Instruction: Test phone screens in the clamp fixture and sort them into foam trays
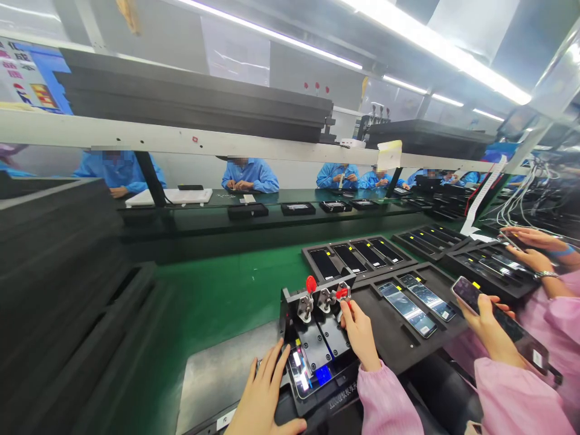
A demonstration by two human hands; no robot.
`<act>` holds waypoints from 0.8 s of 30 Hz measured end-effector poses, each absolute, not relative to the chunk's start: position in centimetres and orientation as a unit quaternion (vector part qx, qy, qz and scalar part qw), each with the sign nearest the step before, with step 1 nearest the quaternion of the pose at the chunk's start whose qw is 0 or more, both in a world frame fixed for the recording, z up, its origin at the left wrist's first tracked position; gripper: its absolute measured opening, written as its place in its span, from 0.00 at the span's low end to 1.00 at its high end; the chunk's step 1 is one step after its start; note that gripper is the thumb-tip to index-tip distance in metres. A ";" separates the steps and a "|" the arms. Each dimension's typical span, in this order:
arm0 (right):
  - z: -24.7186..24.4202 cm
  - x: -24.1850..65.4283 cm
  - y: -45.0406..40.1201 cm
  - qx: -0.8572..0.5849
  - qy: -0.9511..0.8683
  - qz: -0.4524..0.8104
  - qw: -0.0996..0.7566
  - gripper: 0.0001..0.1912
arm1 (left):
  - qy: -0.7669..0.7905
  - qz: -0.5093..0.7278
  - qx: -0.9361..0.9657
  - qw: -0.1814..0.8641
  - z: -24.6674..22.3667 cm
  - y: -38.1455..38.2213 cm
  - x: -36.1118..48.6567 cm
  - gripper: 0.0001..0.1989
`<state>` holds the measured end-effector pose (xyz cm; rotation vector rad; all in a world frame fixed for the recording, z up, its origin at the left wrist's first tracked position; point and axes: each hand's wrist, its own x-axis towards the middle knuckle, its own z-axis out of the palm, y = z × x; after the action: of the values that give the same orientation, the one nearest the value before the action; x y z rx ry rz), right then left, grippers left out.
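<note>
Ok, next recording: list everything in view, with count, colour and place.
Clamp fixture: one, black and silver, lower centre
Levers: at least two, red, atop the fixture
Lit phone: at least one, dark with bright patches, in the fixture
Metal plate: one, silver, left
Near tray: one, black, right
Tray phones: two, dark, in the near tray
Rear phones: four, black with yellow tabs, tray behind
Bench: one, green, centre
Tall stack: one, black, far left
Shelf: one, white, upper middle
Cables: several, white, far right
Lights: several, white, ceiling
Co-workers: several, blue clothing, opposite; pink sleeves, right
Left hand: one, bare, fixture's left edge
Right hand: one, pink sleeve, fixture's right lever
</note>
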<state>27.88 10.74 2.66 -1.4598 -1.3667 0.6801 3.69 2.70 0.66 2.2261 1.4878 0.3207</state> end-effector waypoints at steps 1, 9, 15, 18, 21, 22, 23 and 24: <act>2.6 27.9 10.8 -0.602 -0.562 0.281 0.492 0.20 | 0.536 0.118 0.806 0.221 0.7 2.7 3.7 0.51; 2.8 27.8 10.5 -0.604 -0.565 0.275 0.490 0.20 | 0.532 0.145 0.803 0.224 0.0 2.5 3.5 0.50; 2.8 27.9 10.6 -0.605 -0.563 0.276 0.492 0.20 | 0.532 0.146 0.803 0.225 -0.4 2.5 3.5 0.50; 2.9 27.9 10.6 -0.605 -0.563 0.277 0.490 0.20 | 0.532 0.144 0.802 0.228 -0.1 2.5 3.4 0.49; 2.9 27.8 10.6 -0.606 -0.559 0.278 0.492 0.21 | 0.535 0.141 0.799 0.236 0.3 2.6 3.6 0.49; 2.9 27.8 10.6 -0.607 -0.557 0.278 0.494 0.21 | 0.538 0.140 0.796 0.239 0.4 2.6 3.8 0.49; 2.9 27.8 10.6 -0.607 -0.556 0.278 0.494 0.21 | 0.541 0.139 0.793 0.241 0.5 2.6 3.9 0.50; 2.9 27.7 10.6 -0.608 -0.555 0.278 0.495 0.21 | 0.546 0.139 0.790 0.243 0.6 2.7 4.0 0.50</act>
<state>27.72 10.56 2.91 -1.4725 -1.3462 0.6741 4.03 2.65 0.63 2.1587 1.4914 0.3787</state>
